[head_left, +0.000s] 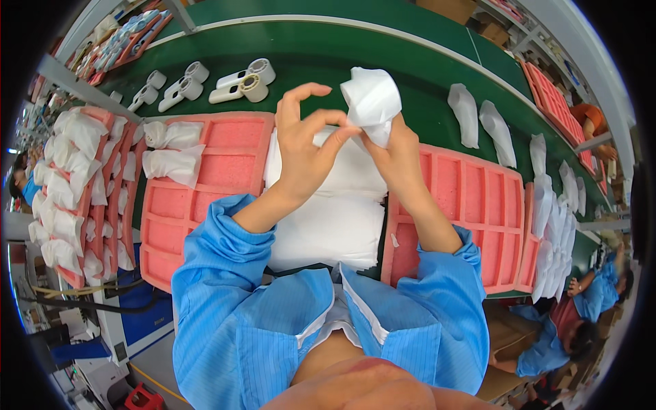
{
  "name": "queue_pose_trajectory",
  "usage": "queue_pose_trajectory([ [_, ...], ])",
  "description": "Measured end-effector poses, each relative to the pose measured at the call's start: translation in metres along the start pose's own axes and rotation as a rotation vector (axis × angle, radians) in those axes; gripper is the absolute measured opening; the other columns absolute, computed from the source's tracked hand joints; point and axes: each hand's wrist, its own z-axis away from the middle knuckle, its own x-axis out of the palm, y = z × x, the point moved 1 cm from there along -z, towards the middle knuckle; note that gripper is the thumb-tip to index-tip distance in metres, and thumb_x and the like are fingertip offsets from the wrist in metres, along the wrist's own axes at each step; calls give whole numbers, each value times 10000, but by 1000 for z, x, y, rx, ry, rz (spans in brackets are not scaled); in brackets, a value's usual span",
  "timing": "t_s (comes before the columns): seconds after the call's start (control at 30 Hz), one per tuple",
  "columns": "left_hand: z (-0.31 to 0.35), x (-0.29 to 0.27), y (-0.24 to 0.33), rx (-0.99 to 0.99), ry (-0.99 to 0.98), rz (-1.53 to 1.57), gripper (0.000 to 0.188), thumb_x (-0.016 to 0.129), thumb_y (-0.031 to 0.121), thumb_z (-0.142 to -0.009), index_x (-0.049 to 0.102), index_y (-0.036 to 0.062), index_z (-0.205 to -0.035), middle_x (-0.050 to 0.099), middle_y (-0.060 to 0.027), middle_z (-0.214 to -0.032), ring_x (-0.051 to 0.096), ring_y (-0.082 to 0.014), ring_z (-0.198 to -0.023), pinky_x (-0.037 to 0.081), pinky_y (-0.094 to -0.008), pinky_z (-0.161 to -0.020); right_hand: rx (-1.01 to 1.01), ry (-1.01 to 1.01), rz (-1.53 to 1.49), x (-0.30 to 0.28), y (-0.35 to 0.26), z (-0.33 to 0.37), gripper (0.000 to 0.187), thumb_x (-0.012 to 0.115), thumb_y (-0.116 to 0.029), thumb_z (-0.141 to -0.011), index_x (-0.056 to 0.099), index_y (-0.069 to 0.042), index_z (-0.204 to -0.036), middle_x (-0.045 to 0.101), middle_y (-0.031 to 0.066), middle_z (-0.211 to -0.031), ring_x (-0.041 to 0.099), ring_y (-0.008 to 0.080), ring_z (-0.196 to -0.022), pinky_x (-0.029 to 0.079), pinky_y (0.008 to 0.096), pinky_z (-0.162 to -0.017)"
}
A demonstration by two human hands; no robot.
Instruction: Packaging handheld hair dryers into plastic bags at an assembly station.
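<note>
In front of me, above a stack of thin white wrapping sheets (328, 232), I hold up a white wrapped bundle (372, 99). Its soft wrapping hides what is inside. My right hand (398, 154) grips the lower end of the bundle from the right. At the bundle's lower left, the thumb and forefinger of my left hand (304, 143) pinch the edge of the wrapping, with the other fingers raised. Several unwrapped white parts (239, 85), each with a round drum and a handle, lie on the green surface at the far left.
A pink foam tray (236, 133) on the left holds two wrapped bundles (171, 164); another pink tray (488, 181) lies right. Loaded trays (75, 184) pile up far left. More wrapped pieces (465, 116) rest on the green belt (307, 55). Other people sit at right.
</note>
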Motion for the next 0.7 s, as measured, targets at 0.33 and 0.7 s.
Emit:
queue_pose_trajectory([
  [0.33, -44, -32, -158, -512, -106, -397, 467, 833, 266, -713, 626, 59, -1077, 559, -128, -1178, 632, -283, -967, 509, -368, -809, 304, -87, -93, -32, 75, -37, 451, 738, -124, -776, 559, -3, -1171, 642, 153, -1010, 621, 253, -928, 488, 336, -828],
  [0.7, -16, 2, -226, -605, -384, -217, 699, 868, 213, -650, 531, 51, -1239, 618, -140, -1141, 618, -306, -1044, 508, -377, -871, -181, 184, 305, -21, 93, -41, 680, 791, -104, -703, 505, -64, -1319, 585, 184, -1234, 532, 376, -1169, 449, 395, -980],
])
